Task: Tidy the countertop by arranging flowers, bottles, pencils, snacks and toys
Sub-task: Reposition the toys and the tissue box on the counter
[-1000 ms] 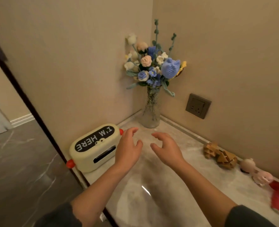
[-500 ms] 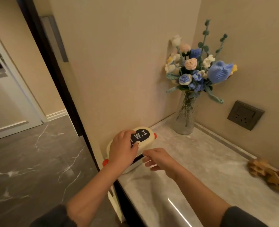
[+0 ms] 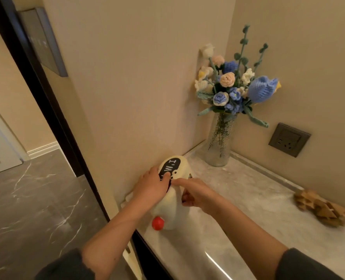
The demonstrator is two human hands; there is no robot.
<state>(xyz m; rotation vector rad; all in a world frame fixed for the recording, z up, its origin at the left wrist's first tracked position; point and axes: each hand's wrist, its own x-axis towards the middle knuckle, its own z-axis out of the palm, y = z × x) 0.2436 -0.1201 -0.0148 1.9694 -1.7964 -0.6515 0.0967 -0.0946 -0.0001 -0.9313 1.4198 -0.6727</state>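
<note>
A cream toy box (image 3: 172, 211) with a black "I'M" label and a red knob (image 3: 158, 223) stands at the left end of the marble countertop (image 3: 248, 209), against the wall. My left hand (image 3: 150, 186) lies over its top and label. My right hand (image 3: 196, 194) grips its right side. The box is turned with the red knob toward me. A glass vase (image 3: 220, 144) with knitted blue, pink and white flowers (image 3: 234, 85) stands in the corner behind it.
Wooden puzzle toys (image 3: 321, 207) lie at the right by the back wall. A grey wall socket (image 3: 289, 139) sits above the counter. The counter's left edge drops to a dark marble floor (image 3: 36, 199) beside a black door frame.
Both hands moved left from the counter's middle to the cream box and took hold of it. The box has turned so its red knob faces me. The camera swung left.
</note>
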